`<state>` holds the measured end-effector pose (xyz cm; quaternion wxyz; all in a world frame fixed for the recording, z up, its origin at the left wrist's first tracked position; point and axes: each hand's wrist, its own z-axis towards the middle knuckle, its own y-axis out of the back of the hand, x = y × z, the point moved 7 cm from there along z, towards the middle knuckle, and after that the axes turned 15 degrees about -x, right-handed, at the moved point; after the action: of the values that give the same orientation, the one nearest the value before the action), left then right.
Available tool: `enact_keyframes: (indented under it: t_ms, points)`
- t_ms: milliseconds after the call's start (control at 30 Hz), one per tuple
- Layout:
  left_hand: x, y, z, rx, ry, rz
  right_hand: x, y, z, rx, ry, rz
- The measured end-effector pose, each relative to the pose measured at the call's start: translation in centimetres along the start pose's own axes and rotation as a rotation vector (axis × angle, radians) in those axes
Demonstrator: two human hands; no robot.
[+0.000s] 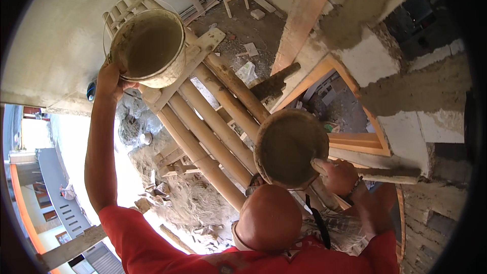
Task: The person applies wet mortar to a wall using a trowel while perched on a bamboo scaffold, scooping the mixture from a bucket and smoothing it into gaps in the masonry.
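Neither my left hand nor my right hand can be told in the picture. Below me a person in a red shirt, seen from above, has the left arm raised, that hand gripping a dirty bucket with a wire handle, at the upper end of the bamboo platform. The same person's right hand grips the rim of a second round container holding grey material, over the lower part of the poles. Something dark beside the person's head is too small to make out.
A plank crosses the poles. At right are an orange-framed opening and rough block wall; at upper left, a plastered wall. Rubble and boards lie on the ground below. A bright open side is at left.
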<state>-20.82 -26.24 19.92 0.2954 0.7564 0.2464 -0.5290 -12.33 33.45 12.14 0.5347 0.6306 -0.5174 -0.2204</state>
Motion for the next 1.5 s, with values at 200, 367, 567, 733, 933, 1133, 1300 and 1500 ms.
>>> enact_keyframes:
  t_ms: [200, 367, 567, 733, 933, 1133, 1300, 1500]
  points:
    - [0.2, -4.3, -11.3, 0.108, 0.007, 0.094, -1.7, 1.9, -2.9, -0.069, 0.044, 0.025]
    - [2.2, -6.4, -16.6, 0.235, 0.034, 0.159, -1.8, 3.2, -4.5, -0.247, 0.156, 0.031]
    - [3.4, -10.4, -21.9, 0.310, -0.064, 0.320, -2.5, 4.0, -5.3, -0.385, 0.241, 0.102]
    - [3.3, -15.1, -25.5, 0.357, -0.138, 0.357, -3.3, 4.6, -6.0, -0.417, 0.265, 0.196]
    - [2.6, -16.7, -26.2, 0.370, -0.398, 0.502, -4.0, 5.0, -6.5, -0.349, 0.234, 0.208]
    - [1.6, -19.0, -27.3, 0.381, -0.424, 0.645, -4.4, 6.0, -6.9, -0.406, 0.253, 0.210]
    - [2.1, -18.9, -26.7, 0.394, -0.478, 0.666, -4.4, 6.1, -7.0, -0.461, 0.284, 0.230]
    - [2.1, -19.2, -26.1, 0.377, -0.511, 0.758, -5.1, 5.4, -6.7, -0.483, 0.298, 0.247]
